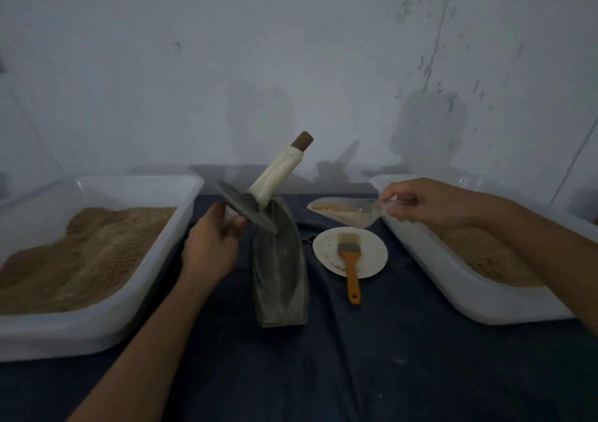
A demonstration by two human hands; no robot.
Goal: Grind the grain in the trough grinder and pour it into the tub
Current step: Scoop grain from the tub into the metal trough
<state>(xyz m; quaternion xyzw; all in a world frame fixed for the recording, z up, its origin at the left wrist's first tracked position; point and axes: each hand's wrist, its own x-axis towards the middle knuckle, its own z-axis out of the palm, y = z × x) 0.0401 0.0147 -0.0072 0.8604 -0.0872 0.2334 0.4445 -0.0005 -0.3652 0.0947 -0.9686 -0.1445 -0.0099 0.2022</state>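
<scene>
Grain (336,207) is carried in a clear plastic scoop (348,211), which is pinched at its handle by the right hand (420,203) and held in the air between the right tub (485,305) and the trough grinder (281,269). In the single head view, the trough is seen lying on the dark cloth (356,357) at the centre, its long axis running from near the viewer away toward the wall, with a slight lean to the right at the far end. The scoop's mouth is turned leftward toward that far end and is just beside it, so the right hand is the nearer one for filling. The grinding wheel (246,206) is tilted out of the channel, its disc gripped at the edge by the left hand (212,243) and its wrapped handle (280,171) pointing up and to the right. The channel appears bare, so it is judged that the grain has yet to be tipped in. The left tub (97,324), heaped with finer brown meal, lies well to the left. A brush (351,260) with an orange handle is laid across a white plate (372,253) just right of the trough.
</scene>
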